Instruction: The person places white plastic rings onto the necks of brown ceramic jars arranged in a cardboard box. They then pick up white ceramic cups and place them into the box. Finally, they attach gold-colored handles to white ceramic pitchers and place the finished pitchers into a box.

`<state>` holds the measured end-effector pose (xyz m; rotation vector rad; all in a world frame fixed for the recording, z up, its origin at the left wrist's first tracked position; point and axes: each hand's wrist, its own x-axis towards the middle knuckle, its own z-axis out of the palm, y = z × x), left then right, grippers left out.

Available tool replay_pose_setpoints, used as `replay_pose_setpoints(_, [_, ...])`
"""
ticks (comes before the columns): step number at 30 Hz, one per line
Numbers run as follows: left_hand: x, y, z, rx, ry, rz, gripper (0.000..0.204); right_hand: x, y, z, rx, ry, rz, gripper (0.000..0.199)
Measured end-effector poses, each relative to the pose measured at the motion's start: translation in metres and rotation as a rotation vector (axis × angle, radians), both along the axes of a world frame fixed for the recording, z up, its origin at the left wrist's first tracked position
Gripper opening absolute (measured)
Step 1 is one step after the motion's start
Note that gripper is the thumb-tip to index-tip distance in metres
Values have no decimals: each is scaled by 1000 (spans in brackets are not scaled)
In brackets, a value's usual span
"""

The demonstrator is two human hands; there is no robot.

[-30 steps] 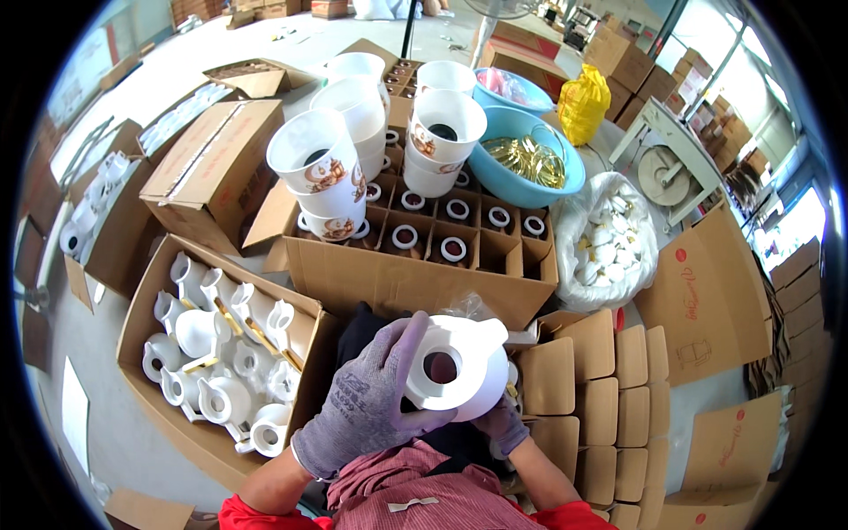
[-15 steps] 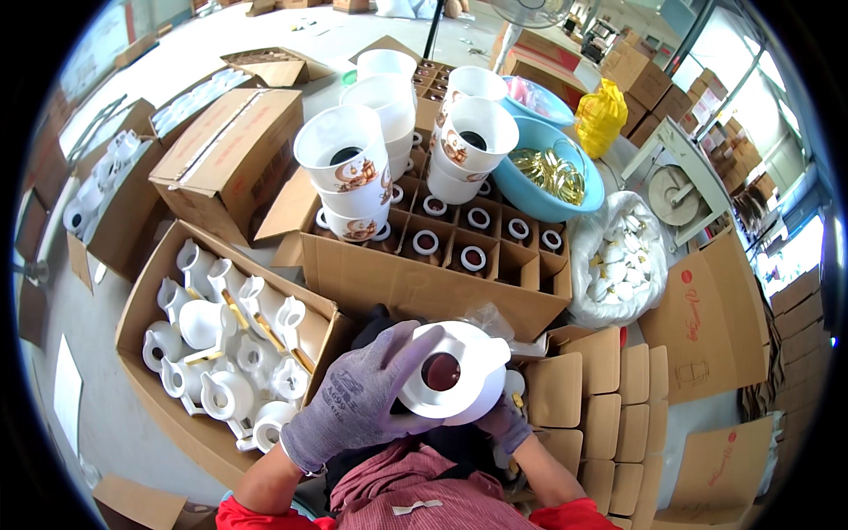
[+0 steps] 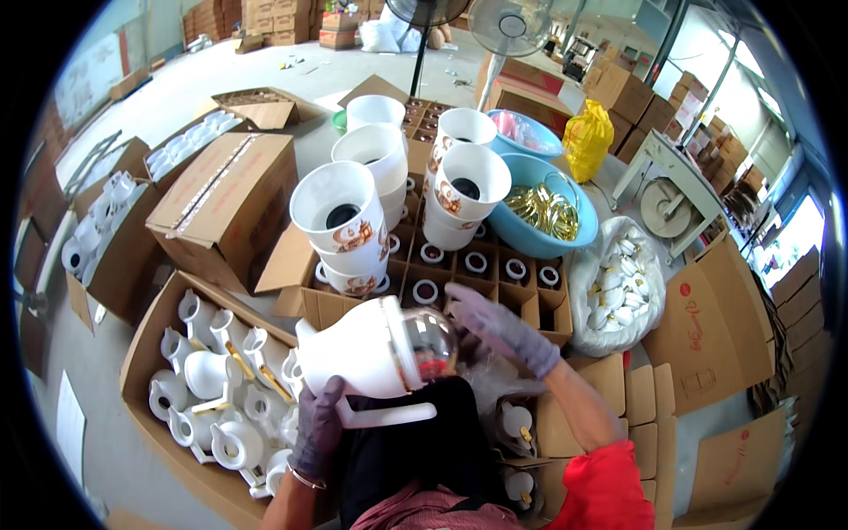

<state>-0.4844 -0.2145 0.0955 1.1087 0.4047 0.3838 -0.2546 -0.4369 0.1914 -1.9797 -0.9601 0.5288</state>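
Observation:
My left hand, in a grey glove, is closed round the lower side of a white vacuum jug tipped on its side above my lap. The jug's white handle points down and right. From its right-hand end sticks a shiny silver glass liner, slightly blurred. Just beyond that liner is my gloved right hand, fingers stretched out and holding nothing I can see. Behind both hands stands a divided carton with several white-ringed dark liners in its cells.
At left, an open carton holds several white jugs. Stacked printed white jug bodies stand on the divided carton. To the right are a blue basin of gold-coloured pieces, a clear bag of white parts and cardboard dividers.
The jug has turned from facing me onto its side, and moved left; its liner end now shows. My right hand has come up from beneath it to the far right of the liner.

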Motion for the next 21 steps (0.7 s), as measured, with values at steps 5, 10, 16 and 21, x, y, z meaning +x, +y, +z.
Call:
replay_pose_setpoints(5, [-1, -23, -15, -572, -210, -41, 63, 139, 37, -34, 318, -996, -697, 65])
replay_pose_setpoints(10, [-15, -21, -33, -599, -230, -38, 65, 165, 33, -5, 147, -720, -607, 37])
replay_pose_setpoints(16, [-54, -14, -42, -457, -154, -41, 66, 8, -66, 53, -141, -799, -52, 49])
replay_pose_setpoints(21, [-86, -32, -69, -2, 36, -2, 50, -97, -130, -2, -550, -499, 126, 67])
